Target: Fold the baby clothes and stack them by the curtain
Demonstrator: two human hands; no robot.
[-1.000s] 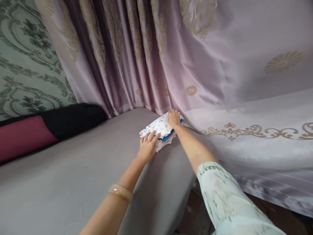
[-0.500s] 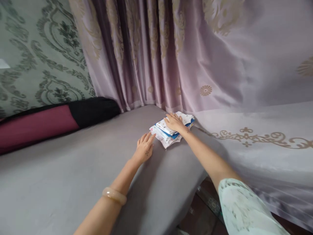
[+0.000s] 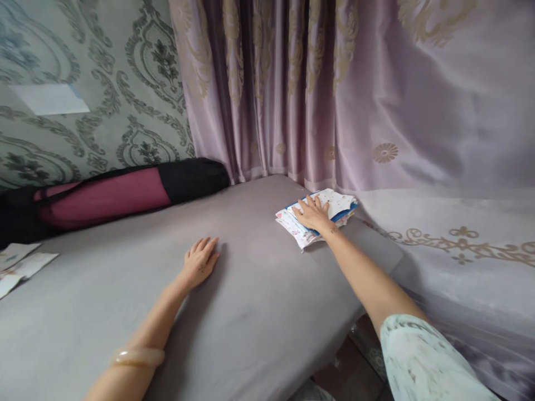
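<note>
A stack of folded cloths [image 3: 340, 201], white with small prints and one blue layer, lies near the far corner of the grey-covered bed [image 3: 251, 289]. My right hand [image 3: 312, 214] rests flat on top of the stack, fingers spread. Well to the left of it, my left hand [image 3: 200, 260] is over the grey sheet, fingers loosely stretched and nothing in them. A pale bangle [image 3: 139, 356] circles my left wrist.
A long black and maroon bag [image 3: 108, 195] lies along the patterned wall. Several white printed pieces [image 3: 27, 264] sit at the left edge. Purple curtains [image 3: 284, 111] hang behind the corner. Beyond the bed's right edge the dark floor [image 3: 355, 362] shows.
My left hand has moved left, away from the stack. My right hand stays on the stack, its fingers more spread. The view has turned left, bringing the white printed pieces into sight.
</note>
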